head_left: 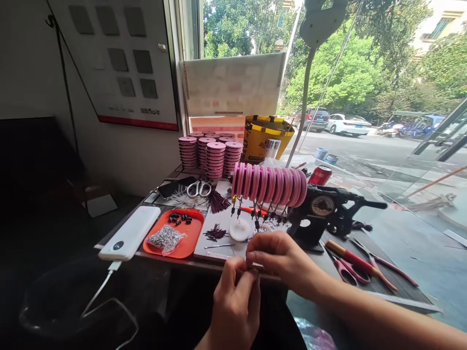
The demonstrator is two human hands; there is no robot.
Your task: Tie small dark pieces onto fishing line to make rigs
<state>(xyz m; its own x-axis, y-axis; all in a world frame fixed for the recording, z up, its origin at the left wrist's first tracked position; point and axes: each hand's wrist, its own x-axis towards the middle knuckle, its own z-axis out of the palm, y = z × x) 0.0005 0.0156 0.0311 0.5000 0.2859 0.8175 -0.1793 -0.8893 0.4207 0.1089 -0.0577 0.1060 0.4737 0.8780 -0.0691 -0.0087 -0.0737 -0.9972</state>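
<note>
My left hand (237, 299) and my right hand (280, 255) meet at the table's front edge, fingers pinched together. Between the fingertips is something small and thin, too little of it showing to name. Just above them, pink ring-shaped spools (270, 184) sit in a row on the shaft of a black hand-cranked winder (314, 214). Short strands with small black pieces (257, 224) hang beneath the spools. Near my fingers lie a round white disc (239, 229), a thin metal tool (220, 246) and a small pile of dark tube pieces (216, 232).
Left are an orange tray (199, 228) with a bag of metal bits (166, 238) and a white power bank (131, 233). Stacked pink spools (215, 158), scissors (199, 188) and a yellow bag (251, 138) stand behind. Pliers (386, 262) and pink-handled scissors (350, 272) lie right.
</note>
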